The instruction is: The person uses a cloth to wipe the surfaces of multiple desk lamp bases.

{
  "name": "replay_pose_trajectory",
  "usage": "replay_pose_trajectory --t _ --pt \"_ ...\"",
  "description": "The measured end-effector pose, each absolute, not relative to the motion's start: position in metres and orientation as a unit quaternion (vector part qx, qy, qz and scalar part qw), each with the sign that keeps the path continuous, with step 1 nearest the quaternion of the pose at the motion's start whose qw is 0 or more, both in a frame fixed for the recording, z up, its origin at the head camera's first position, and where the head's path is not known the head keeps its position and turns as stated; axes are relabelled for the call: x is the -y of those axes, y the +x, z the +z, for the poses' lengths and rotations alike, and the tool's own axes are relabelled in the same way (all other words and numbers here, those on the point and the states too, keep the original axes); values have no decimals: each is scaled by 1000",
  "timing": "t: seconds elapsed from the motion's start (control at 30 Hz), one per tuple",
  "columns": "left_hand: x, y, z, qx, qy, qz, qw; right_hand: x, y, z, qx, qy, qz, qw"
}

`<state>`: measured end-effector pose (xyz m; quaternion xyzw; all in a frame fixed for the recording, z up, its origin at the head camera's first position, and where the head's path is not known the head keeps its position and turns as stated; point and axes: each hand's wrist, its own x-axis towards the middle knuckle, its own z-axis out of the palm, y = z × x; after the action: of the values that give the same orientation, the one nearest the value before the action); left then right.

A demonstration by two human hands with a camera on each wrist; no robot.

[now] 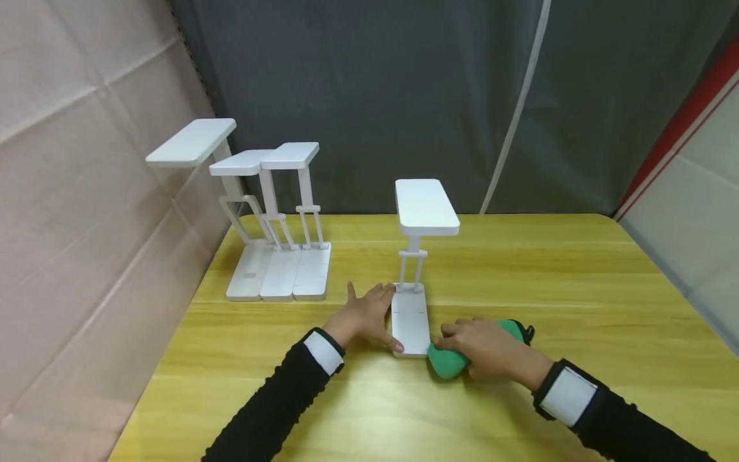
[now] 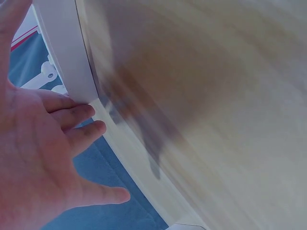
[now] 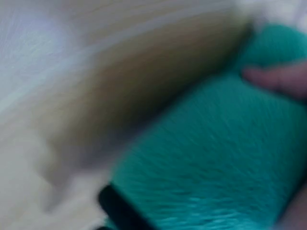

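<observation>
left fingers (image 2: 87, 135) spread against white stand (image 1: 411, 326) — right fingers (image 3: 282, 79) gripping green fuzzy pad (image 3: 211, 153)

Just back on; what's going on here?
A person's left hand is spread against the left side of the base of a white lamp. The right hand grips a green fuzzy pad beside the base's front right corner. The lamp stands upright on the wooden table; three similar lamps stand together to its left.

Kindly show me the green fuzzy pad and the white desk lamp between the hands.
Green fuzzy pad (image 3: 206, 143): right wrist view, on its broad side.
White desk lamp (image 1: 426, 206): head view, on its top panel.
</observation>
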<state>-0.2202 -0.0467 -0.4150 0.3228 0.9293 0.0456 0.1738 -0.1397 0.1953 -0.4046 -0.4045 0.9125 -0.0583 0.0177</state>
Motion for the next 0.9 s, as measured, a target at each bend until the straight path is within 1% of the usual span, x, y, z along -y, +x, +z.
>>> replay_pose_trajectory --t 0.07,0.1,0.13,0.2,0.27,0.33,0.4,0.5,0.6,0.7,0.9 --pt "47 -221 -414 -929 324 47 174 -194 -138 -394 -915 -391 -94 43" --pt "48 -221 -413 -929 325 49 172 -192 -140 -389 -919 -377 -105 39" --pt "48 -222 -413 -929 325 52 171 -188 -143 -385 -925 -364 -108 23" --pt "48 -222 -412 -929 325 54 167 -177 -152 -382 -937 -338 -84 -37" --pt "49 -222 -413 -930 323 60 165 -164 -163 -385 -941 -319 -28 -109" --pt "49 -220 -414 -930 320 68 169 -149 -170 -392 -939 -303 41 -159" --pt "50 -218 -417 -928 320 79 174 -137 -174 -402 -933 -289 102 -191" --pt "50 -213 -424 -925 320 95 180 -123 -175 -418 -931 -257 149 -213" --pt "50 -211 -427 -925 322 98 177 -118 -175 -426 -935 -229 154 -224" --pt "50 -213 -426 -928 322 90 167 -116 -177 -424 -938 -219 154 -219" --pt "49 -218 -420 -930 320 76 166 -120 -179 -407 -942 -257 158 -147"
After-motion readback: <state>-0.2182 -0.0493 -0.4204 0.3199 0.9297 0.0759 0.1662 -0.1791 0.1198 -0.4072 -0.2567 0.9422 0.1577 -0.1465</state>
